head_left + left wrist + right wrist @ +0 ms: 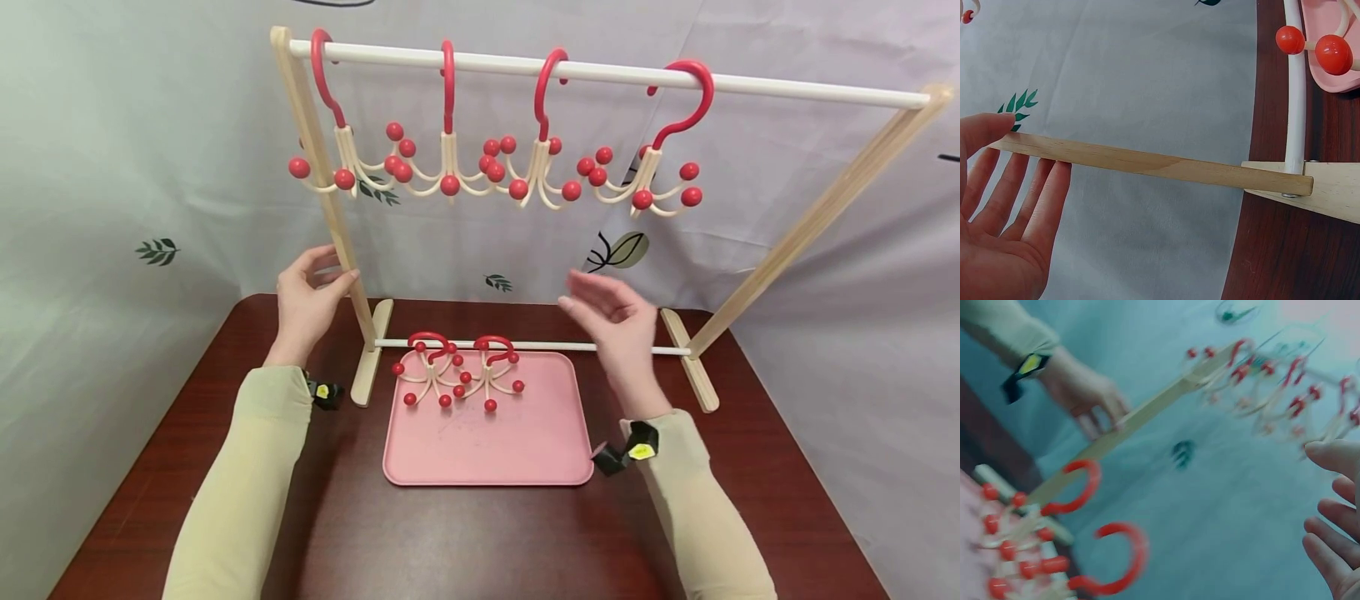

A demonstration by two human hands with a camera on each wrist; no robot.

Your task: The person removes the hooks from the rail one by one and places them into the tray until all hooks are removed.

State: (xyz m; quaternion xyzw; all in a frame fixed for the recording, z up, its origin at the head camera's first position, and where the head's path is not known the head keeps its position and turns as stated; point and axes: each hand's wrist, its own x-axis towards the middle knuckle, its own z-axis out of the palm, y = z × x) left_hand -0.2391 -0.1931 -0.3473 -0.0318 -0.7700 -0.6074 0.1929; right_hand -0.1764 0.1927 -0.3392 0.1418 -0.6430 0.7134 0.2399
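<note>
My left hand holds the left wooden post of a rack; in the left wrist view, the thumb lies on one side of the post and the fingertips on the other. My right hand is in the air above the tray's right side, fingers loosely bent and holding nothing. Several hangers with red hooks and red-balled arms, such as the rightmost hanger, hang from the white top rod. Two similar hangers lie on the pink tray: a left one and a right one.
The rack's right post stands on a wooden foot, and a left foot lies beside the tray. A white lower bar runs behind the tray. Beneath is a dark wooden table, with a leaf-patterned cloth behind.
</note>
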